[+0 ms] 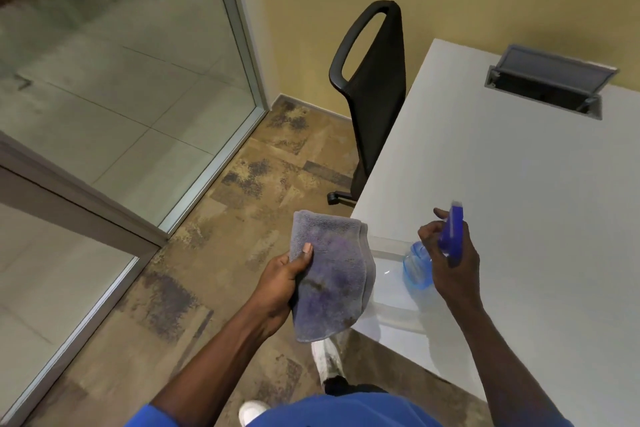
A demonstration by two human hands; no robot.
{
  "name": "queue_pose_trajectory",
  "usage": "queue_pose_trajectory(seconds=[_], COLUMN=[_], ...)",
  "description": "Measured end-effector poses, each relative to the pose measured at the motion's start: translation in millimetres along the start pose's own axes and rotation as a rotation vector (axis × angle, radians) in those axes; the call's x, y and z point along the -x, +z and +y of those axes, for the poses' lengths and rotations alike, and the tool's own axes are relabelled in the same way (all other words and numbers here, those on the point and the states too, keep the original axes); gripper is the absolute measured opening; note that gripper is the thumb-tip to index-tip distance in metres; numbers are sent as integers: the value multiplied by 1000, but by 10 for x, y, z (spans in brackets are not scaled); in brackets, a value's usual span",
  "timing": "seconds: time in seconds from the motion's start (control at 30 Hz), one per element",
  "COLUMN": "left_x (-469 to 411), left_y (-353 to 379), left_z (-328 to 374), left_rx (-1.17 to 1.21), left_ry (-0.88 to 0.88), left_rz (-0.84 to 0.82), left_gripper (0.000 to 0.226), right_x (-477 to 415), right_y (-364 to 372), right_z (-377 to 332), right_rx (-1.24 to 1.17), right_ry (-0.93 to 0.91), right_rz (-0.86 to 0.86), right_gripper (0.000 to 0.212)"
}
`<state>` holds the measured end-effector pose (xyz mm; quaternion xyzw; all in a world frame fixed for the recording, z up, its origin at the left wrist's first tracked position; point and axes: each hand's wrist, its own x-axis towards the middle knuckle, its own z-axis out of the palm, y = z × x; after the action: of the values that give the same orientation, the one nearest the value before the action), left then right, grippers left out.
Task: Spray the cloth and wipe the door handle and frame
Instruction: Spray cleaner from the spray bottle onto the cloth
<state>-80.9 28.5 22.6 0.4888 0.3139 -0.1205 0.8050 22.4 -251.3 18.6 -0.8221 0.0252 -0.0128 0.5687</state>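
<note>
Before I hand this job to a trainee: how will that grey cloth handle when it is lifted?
Likely floppy: the cloth droops past the left hand, folded over. Probably light, since a thumb pinch holds it. Its napped surface suggests it won't slip.

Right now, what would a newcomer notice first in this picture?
Low in the middle, the left hand holds up a folded grey cloth with dark stains. Just right of it, the right hand grips a blue spray bottle over the corner of a white table. Behind, a black chair stands against the yellow wall.
</note>
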Motion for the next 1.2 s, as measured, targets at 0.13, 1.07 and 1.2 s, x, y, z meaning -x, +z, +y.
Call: queue_pose_trajectory(seconds=[0.13, 1.07, 1.2], left_x=[23, -34, -31], left_y=[-68, -252, -296], left_z=[32, 3, 18], left_rx=[23, 165, 172], left_ry=[92, 206, 208], left_rz=[39, 170, 178], left_gripper=[43, 31, 28], right_x=[-60, 421, 418], right_y=[-87, 513, 484], right_z=[-425, -977, -928], right_rx=[150, 363, 358], right_ry=[-215, -144, -128], right_rz=[-237, -900, -868], right_gripper=[54, 86, 60])
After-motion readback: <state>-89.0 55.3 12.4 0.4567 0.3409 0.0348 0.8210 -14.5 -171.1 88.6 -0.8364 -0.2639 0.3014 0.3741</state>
